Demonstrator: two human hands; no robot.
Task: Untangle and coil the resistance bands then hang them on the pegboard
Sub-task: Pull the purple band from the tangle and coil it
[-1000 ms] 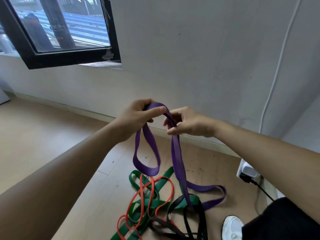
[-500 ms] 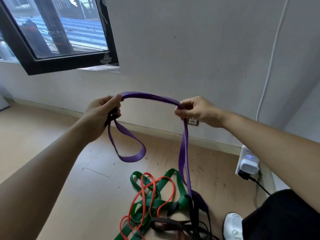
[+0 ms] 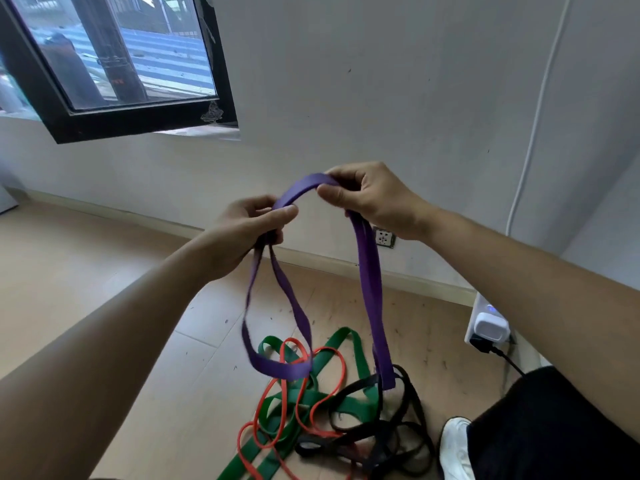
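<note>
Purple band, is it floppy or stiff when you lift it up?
Probably floppy: the purple band droops in loops from the left hand and right hand. Likely light: a finger pinch holds it. It might snag; its end hangs at the black band.

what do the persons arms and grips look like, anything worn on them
Both are bare. The left arm and right arm show no sleeve, watch or bracelet anywhere in view. The left grip and right grip have no gloves, and no rings show on the visible fingers.
</note>
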